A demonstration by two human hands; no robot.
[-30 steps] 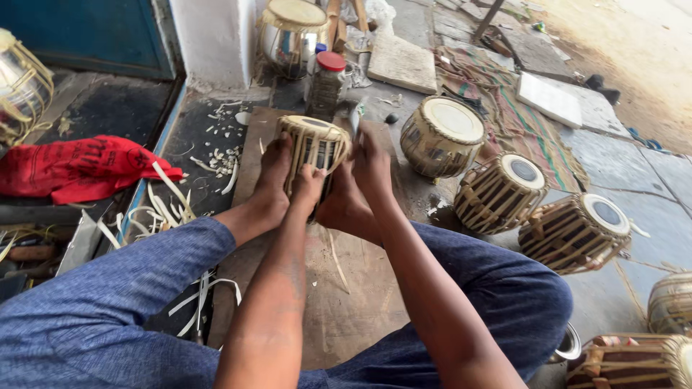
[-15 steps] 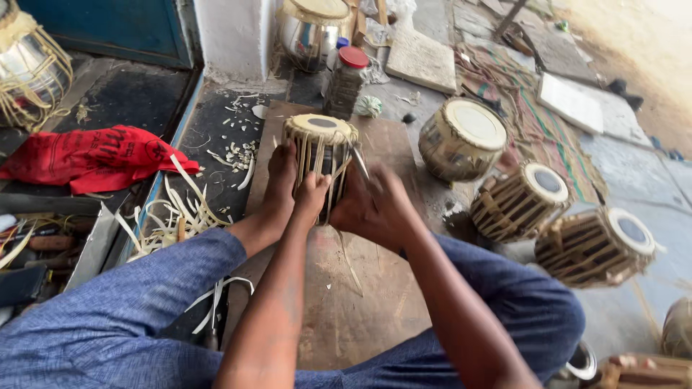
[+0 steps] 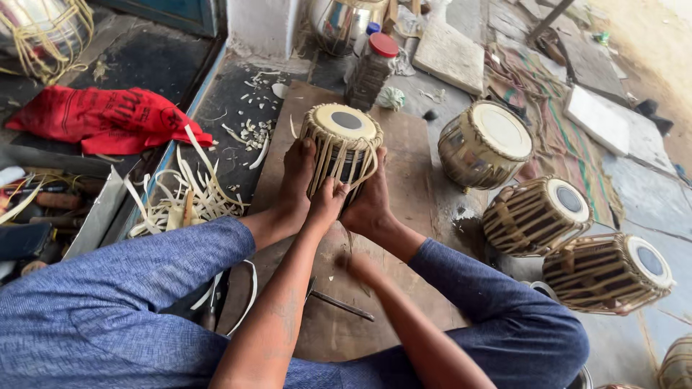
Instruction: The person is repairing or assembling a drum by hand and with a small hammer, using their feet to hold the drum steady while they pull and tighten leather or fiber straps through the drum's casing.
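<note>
I sit on the floor [image 3: 620,180] with my legs in blue trousers [image 3: 108,302] spread around a brown board [image 3: 404,216]. A red cloth [image 3: 101,119] lies well off to my left, and beside it a heap of pale strips [image 3: 184,202] spills over the dark ground.

To my right 3 finished drums rest apart from my work: a metal one [image 3: 484,144] nearest the board, then 2 wooden ones [image 3: 537,215] [image 3: 607,272] lying on their sides.

The drum [image 3: 342,148] I work on stands tilted on the far part of the board, its pale head with a black spot facing up and away from me. My 2 bare feet [image 3: 297,184] press against its sides and pin it between them.

A jar [image 3: 371,68] with a red lid stands just beyond the board.

My left hand [image 3: 328,202] is curled closed around the straps on the drum's near side, between my feet. My right hand [image 3: 357,263] is lower, over the board near my right ankle, loosely closed; it is blurred, so I cannot tell what it grips.

A thin metal tool [image 3: 339,304] lies on the board beside my left forearm.
</note>
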